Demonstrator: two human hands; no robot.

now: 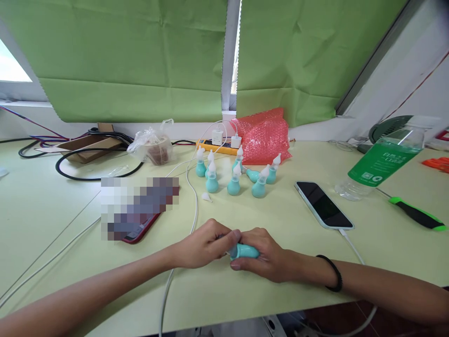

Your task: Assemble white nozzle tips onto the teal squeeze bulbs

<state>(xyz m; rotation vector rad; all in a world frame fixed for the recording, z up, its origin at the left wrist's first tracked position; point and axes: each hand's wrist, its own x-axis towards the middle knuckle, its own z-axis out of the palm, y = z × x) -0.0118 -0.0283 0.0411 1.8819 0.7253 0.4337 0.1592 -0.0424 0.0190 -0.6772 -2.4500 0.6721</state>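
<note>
Both of my hands meet over the near part of the table around one teal nasal aspirator [246, 252]. My right hand [271, 255] is wrapped about its rounded bulb. My left hand [210, 245] pinches the clear nozzle end, which its fingers mostly cover. Beyond my hands, several like aspirators with teal bulbs and whitish tips stand upright in a loose group, one of them a front aspirator [234, 182]. Among them, a teal bulb [252, 175] lies on its side. A loose whitish tip [206, 197] rests on the table in front of the group.
A phone in a red case [140, 224] lies left, partly blurred out. On the right are a charging phone [324, 205], a green-labelled bottle [382, 161] and a screwdriver [417, 213]. A white cable [195, 206] crosses the table. Behind are a power strip [224, 148] and red bubble wrap [264, 140].
</note>
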